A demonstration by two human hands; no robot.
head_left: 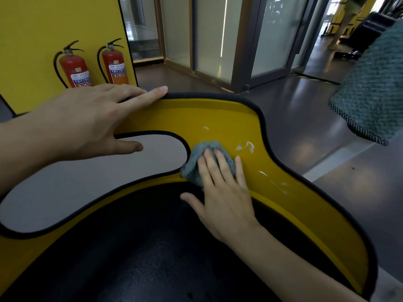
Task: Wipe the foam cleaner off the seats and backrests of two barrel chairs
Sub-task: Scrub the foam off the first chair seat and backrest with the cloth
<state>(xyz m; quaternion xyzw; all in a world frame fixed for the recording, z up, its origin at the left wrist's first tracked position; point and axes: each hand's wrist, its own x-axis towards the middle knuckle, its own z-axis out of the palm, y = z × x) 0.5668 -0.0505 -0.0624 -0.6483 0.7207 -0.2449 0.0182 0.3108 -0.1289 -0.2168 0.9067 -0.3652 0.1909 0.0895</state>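
Yellow wall (pixel 43 29) w/ 2 extinguishers (pixel 75 69) behind. Our right hand (pixel 224 199) presses cloth (pixel 196 155) on backrest (pixel 218 118) (fingers (pixel 218 168) straight, together); left hand (pixel 82 120) rests on its rim (pixel 207 95), fingers spread.

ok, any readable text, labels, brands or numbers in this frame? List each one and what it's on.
Left fire extinguisher: label with a blue band of characters, too blurred to read.
Right fire extinguisher: similar label, also too blurred to read.
Yellow chair and cloth: no text visible.
Nothing here can be quoted reliably.
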